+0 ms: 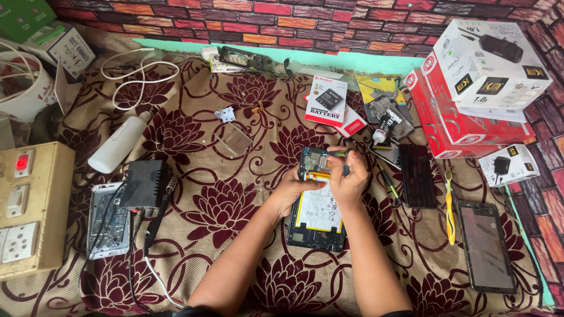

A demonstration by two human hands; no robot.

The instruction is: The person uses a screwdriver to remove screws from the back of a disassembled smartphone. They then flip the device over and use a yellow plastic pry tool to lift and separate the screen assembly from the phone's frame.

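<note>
An opened tablet [317, 223] lies back-up on the flowered cloth, its white battery and blue circuit board [312, 159] exposed. My left hand [289, 191] rests on the tablet's left edge and steadies it. My right hand [348, 176] is closed around a thin green-handled screwdriver [339, 153] whose tip sits at the top of the board. Both forearms reach in from the bottom of the view.
A black back cover [417, 175], a yellow tool [450, 205] and a dark phone [486, 245] lie to the right. Stacked red and white boxes [470, 88] fill the back right. A soldering station [144, 183], white bottle [120, 144], opened phone [108, 220] and beige switchboard [32, 208] stand left.
</note>
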